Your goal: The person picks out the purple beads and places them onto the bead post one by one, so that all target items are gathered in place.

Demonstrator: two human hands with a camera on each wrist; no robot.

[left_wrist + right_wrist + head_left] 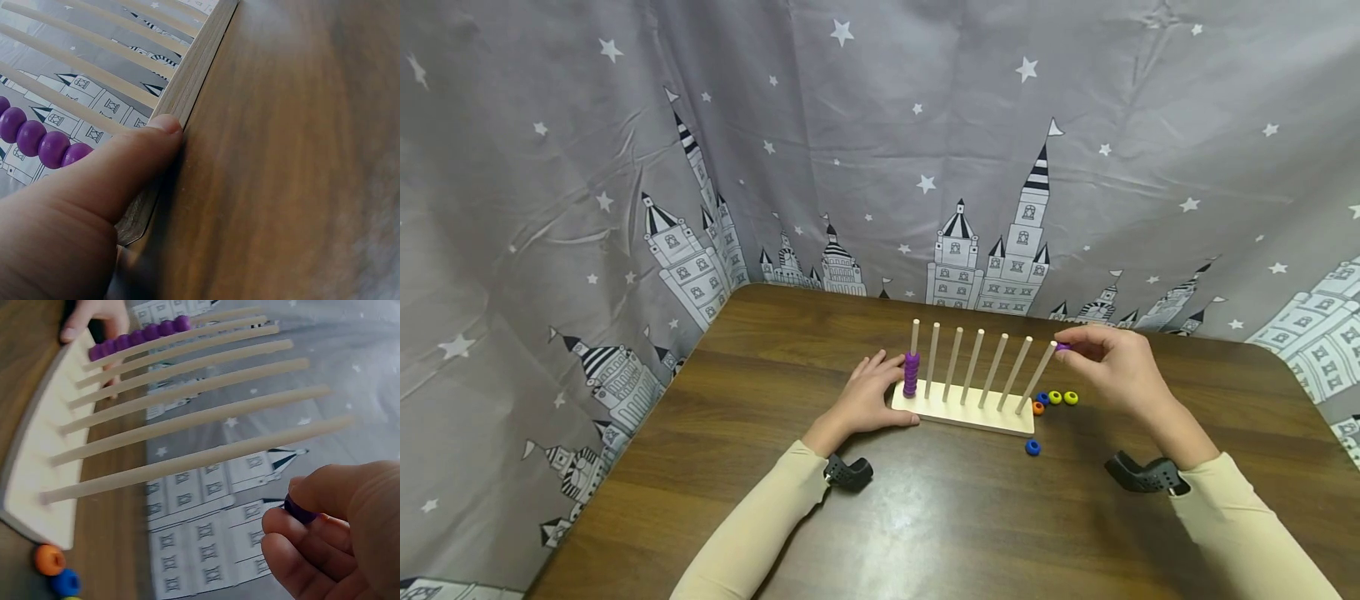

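A pale wooden peg stand (970, 412) with a row of upright pegs stands on the table. Purple beads (911, 375) are stacked on its leftmost peg; the other pegs are bare. My left hand (867, 398) holds the stand's left end, its thumb (140, 153) against the front edge and the fingers behind. Between thumb and fingertips, my right hand (1123, 373) pinches a purple bead (300, 511), mostly covered by the fingers. That bead is up near the tip of the rightmost peg (206, 455), just to its right.
Beside the stand's right end lie an orange bead (1038, 408), a blue bead (1042, 398) and two yellow-green beads (1071, 398). Another blue bead (1033, 447) lies nearer the front. A grey curtain (865, 167) with castles and stars hangs behind the brown table (820, 533).
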